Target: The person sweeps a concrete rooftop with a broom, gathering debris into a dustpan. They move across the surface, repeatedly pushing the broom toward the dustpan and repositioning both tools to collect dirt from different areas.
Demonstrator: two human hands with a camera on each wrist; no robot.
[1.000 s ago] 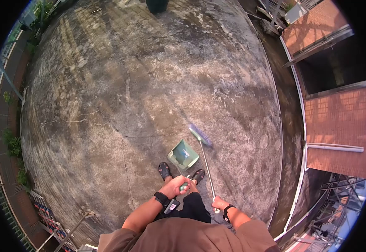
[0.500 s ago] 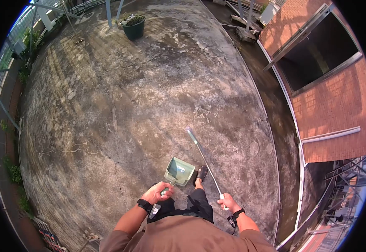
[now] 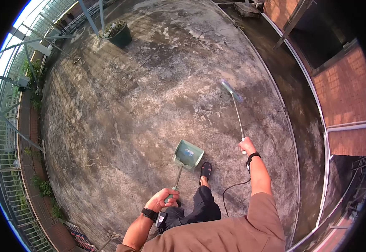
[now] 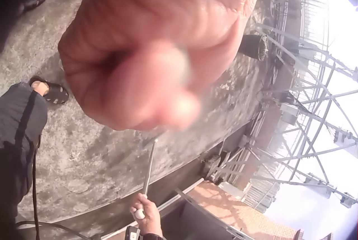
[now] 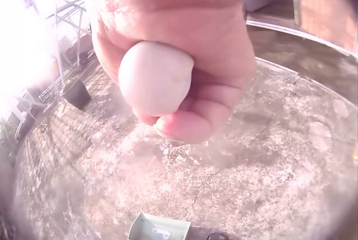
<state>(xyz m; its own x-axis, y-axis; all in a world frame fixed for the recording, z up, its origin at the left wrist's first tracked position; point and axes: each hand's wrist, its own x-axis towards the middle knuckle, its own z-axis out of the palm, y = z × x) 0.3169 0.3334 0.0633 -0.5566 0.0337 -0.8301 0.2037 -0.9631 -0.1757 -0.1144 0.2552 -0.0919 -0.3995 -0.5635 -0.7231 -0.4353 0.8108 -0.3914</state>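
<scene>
My left hand [image 3: 164,199] grips the green handle end of a long-handled dustpan [image 3: 200,156] in front of my body. Inside the pale green pan shows a small bluish-white scrap [image 3: 188,152]. Out to the front right, my right hand [image 3: 246,145] holds a broom by its white grip [image 5: 154,80], fingers curled round it. The broom's thin metal stick [image 3: 238,116] runs forward to a blurred brush head [image 3: 232,90] over the concrete. In the left wrist view, the curled left hand [image 4: 151,55] hides the handle it grips.
Stained concrete floor [image 3: 149,109] spreads all round. A dark green plant pot [image 3: 121,38] stands at the far left. A gutter [image 3: 275,63] and brick wall [image 3: 346,105] run along the right, a railing [image 3: 13,176] along the left. A dark cable [image 3: 225,193] hangs by my right arm.
My right hand has swung the broom forward and to the right, its head now much farther from me. The dustpan has moved forward, away from my body. The view has turned.
</scene>
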